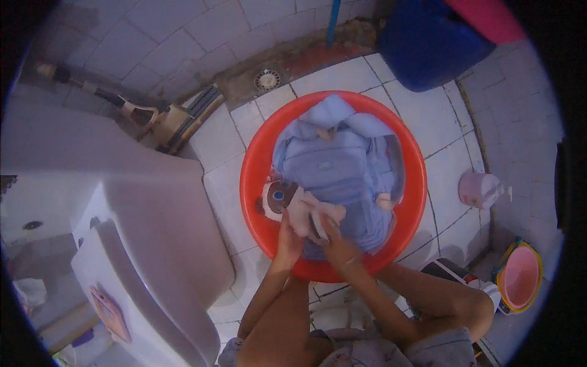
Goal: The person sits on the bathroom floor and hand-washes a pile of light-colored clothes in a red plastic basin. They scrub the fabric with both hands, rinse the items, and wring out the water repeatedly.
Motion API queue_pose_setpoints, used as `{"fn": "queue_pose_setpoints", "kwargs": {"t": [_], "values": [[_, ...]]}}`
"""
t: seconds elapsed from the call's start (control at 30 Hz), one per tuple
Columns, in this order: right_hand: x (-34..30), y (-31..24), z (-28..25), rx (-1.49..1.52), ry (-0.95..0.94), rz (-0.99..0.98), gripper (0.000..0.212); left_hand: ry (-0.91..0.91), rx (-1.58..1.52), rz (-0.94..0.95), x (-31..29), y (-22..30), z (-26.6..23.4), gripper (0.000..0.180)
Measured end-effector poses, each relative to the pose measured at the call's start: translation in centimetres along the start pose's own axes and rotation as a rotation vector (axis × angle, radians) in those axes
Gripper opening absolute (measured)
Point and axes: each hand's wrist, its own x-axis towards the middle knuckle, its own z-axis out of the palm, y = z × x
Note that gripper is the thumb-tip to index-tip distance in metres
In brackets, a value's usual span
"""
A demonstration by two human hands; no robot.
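A round red tub (417, 177) stands on the tiled floor in front of my knees. Inside it lies a light-blue fabric article (324, 162), broad and flat like a bag, with folded bands along its far side. Over the tub's near left part I hold a pale pink plush toy (298, 211) with a dark brown patch and a blue round eye. My left hand (290, 241) is closed round the toy's near side. In my right hand (341, 248) is a small brush (318, 226), pale with a dark band, pressed against the toy. My right fingers are partly hidden.
A large white fixture (165, 208) fills the left side, with a pink phone-like object (110, 313) on it. A blue bin (431, 49) stands far right. To the right are a pink container (480, 190) and stacked basins (520, 278). A floor drain (267, 79) lies beyond the tub.
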Motion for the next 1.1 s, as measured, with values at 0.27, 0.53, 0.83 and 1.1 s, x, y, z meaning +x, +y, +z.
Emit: {"fn": "queue_pose_setpoints", "kwargs": {"t": [0.27,0.53,0.83,1.1], "values": [[-2.5,2.3,4.0,-0.012,-0.106,-0.065,0.063,-0.075,0.222,0.131,-1.2,0.9,1.2,0.053],[0.0,-2.6,0.1,0.015,0.064,-0.118,0.069,0.104,0.002,0.011,-0.1,0.2,1.0,0.055],[-0.9,4.0,2.0,-0.177,-0.083,0.058,0.070,0.103,0.009,0.046,0.2,-0.2,0.2,0.052],[4.4,-1.3,3.0,-0.176,0.126,-0.093,0.067,0.099,0.091,0.050,-0.1,-0.5,1.0,0.056]]}}
